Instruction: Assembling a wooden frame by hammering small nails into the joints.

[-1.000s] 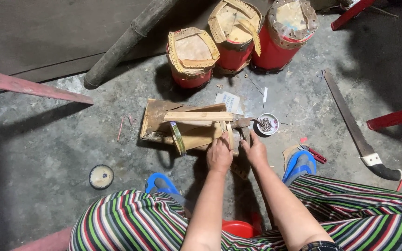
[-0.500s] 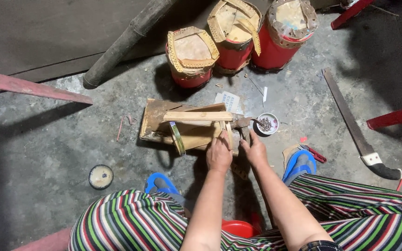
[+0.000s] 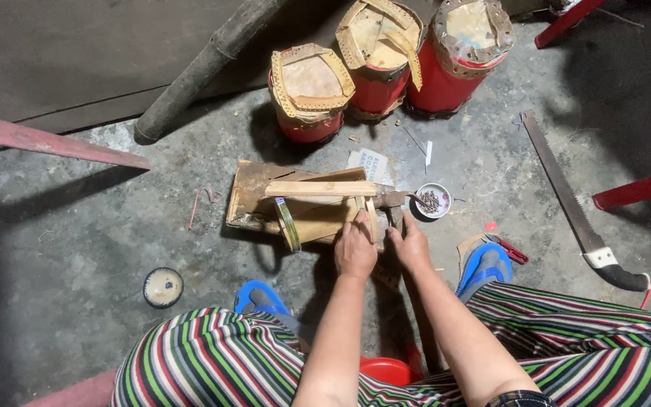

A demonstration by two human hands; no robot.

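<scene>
I see the left hand [image 3: 355, 252] pressing on the end of a bamboo frame [image 3: 318, 205] laid on a wooden block [image 3: 254, 197]. The right hand [image 3: 410, 245] rests beside it, gripping a hammer [image 3: 393, 203]. A small bowl of nails [image 3: 432, 200] sits just right; three red drums [image 3: 386, 64] stand behind, a saw [image 3: 570, 203] further right.

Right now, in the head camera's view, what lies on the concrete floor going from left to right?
Small round lid → wooden block with bamboo strips → left hand → right hand → little bowl of nails → hand saw.
</scene>
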